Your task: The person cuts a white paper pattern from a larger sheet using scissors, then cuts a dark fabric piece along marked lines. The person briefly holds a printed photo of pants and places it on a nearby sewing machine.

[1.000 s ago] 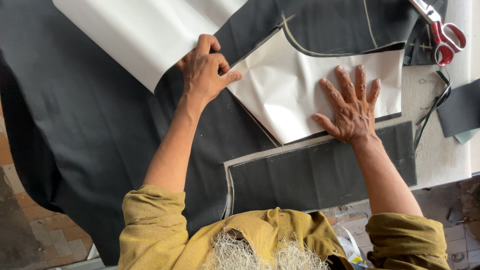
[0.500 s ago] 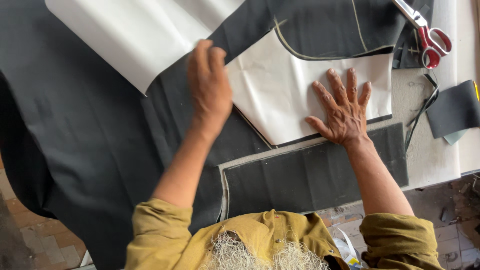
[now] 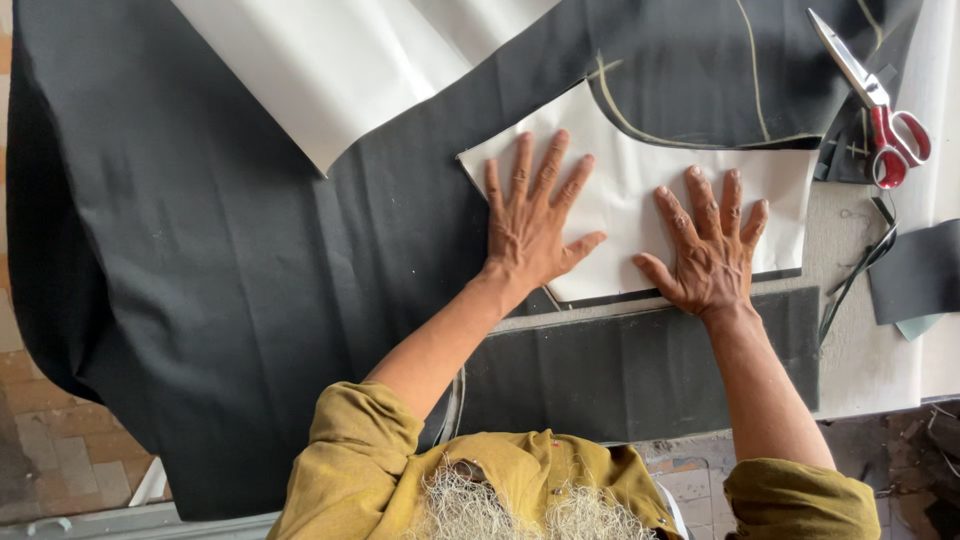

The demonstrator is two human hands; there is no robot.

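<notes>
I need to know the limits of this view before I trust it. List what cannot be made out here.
- Head view: the paper pattern under the left hand and right hand is covered by both palms.
- The black cloth runs off the top and left edges.
- The second paper sheet is cut off at the top.
- The scissors hide the cloth scraps beneath them.

The cloth (image 3: 220, 250) is plain black, marked with pale yellowish chalk lines (image 3: 752, 90). The paper pattern piece (image 3: 640, 180) is white. The scissors (image 3: 872, 100) have red handles and silver blades. The sleeves (image 3: 360, 460) are mustard yellow.
</notes>
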